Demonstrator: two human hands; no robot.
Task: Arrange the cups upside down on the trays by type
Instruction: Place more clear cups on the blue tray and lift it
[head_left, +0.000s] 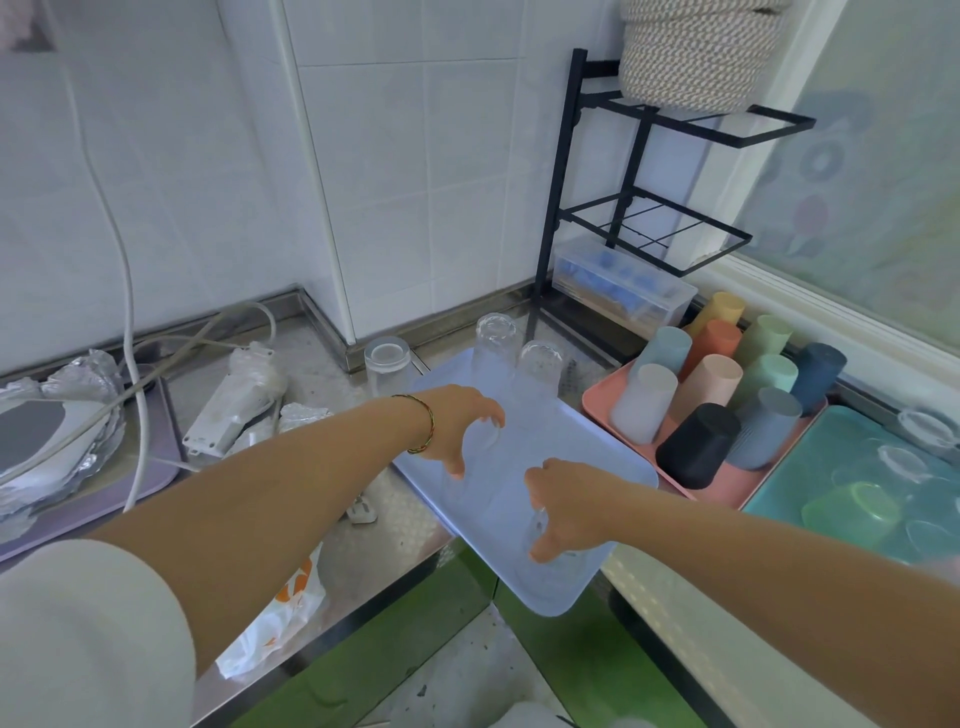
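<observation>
A light blue tray (566, 452) lies across the counter corner. At its far end two clear glasses (496, 345) stand upside down. My left hand (460, 423) grips a clear glass (480, 457) from above over the tray's middle. My right hand (563, 506) grips another clear glass (537, 527) from above near the tray's front. A pink tray (595, 402) to the right carries several coloured plastic cups (714, 379) upside down. A teal tray (810, 467) at the far right holds clear glasses and a green cup (852, 512).
One clear glass (387, 364) stands on the steel counter left of the blue tray. A black wire rack (631, 208) with a woven basket (696, 57) stands behind. Foil, cables and a purple tray (150, 478) fill the left counter. A plastic bag (280, 613) hangs at the counter edge.
</observation>
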